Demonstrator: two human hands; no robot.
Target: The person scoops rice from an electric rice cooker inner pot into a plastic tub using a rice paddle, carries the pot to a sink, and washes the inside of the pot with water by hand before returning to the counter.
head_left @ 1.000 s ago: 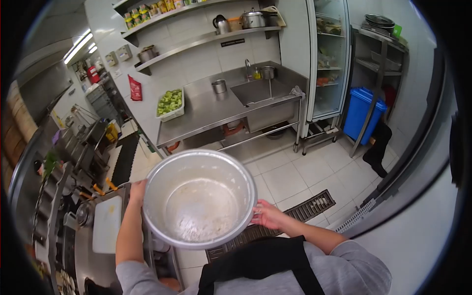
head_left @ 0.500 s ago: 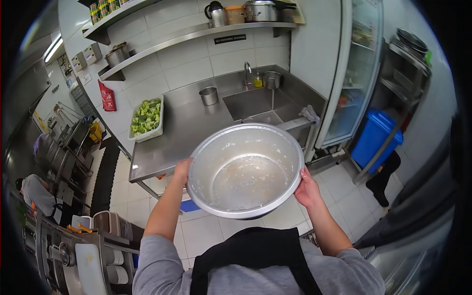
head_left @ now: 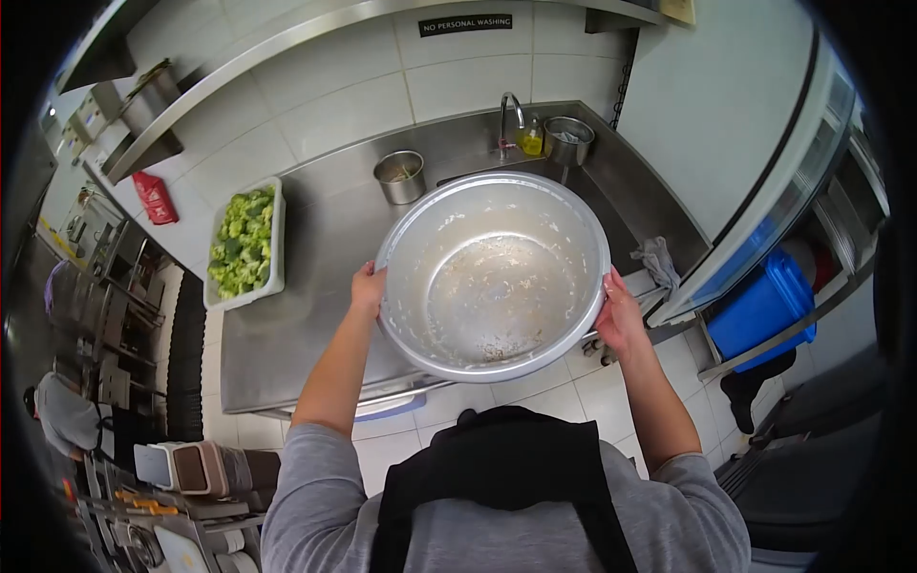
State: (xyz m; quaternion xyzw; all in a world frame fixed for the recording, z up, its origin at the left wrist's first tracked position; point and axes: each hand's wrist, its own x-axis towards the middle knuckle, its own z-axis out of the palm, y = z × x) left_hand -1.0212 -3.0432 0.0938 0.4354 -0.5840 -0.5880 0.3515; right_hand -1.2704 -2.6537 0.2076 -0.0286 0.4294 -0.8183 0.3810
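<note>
Between my two hands I hold a large round metal basin point(head_left: 497, 296), its mouth tilted toward me. Pale food bits cling to its inner wall and bottom. My left hand point(head_left: 369, 289) grips the rim at the left, with some fingers hidden behind it. On the right side, my right hand point(head_left: 619, 310) is closed on the rim. The basin hangs over the front edge of the steel counter point(head_left: 315, 258) and covers much of the sink behind it. A small metal pot point(head_left: 399, 178) with something in it stands just beyond the basin.
A white tub of broccoli point(head_left: 245, 246) sits on the counter's left. Behind the sink are a faucet point(head_left: 506, 124), a yellow soap bottle point(head_left: 531, 138) and a metal pot point(head_left: 569, 140). A grey cloth point(head_left: 656, 263) hangs at right, near a blue bin point(head_left: 764, 310). Another person point(head_left: 72, 415) bends at far left.
I am closer to the counter and sink, with the basin still in both hands. The basin sits higher in view and now hides most of the sink.
</note>
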